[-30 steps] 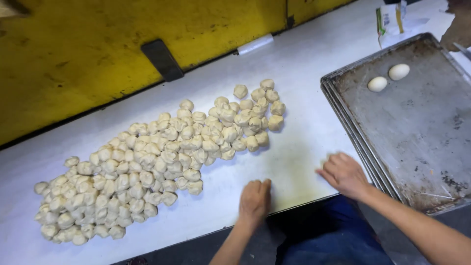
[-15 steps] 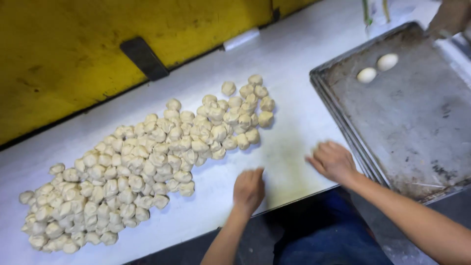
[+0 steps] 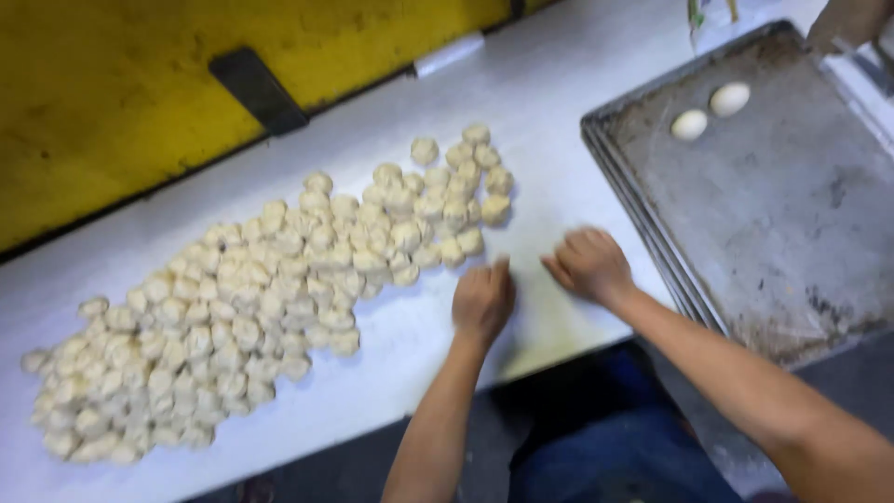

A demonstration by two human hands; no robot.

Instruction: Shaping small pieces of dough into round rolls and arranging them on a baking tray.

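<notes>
Noted both hands palm-down on white desk [image 3: 577, 84]: left hand [image 3: 482, 300], right hand [image 3: 589, 265], fingers curled; contents hidden, cannot tell. Dough pieces [image 3: 279, 279] heaped just left. I judged them soft, light, sticky; cup gently from above.

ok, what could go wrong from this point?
1. The left hand and right hand press palm-down close together; whatever is under them is hidden and could slip sideways.
2. The heap of pale raw dough pieces lies packed and touching, so pieces may stick together.
3. Its lower end nears the edge of the white floured worktop.
</notes>
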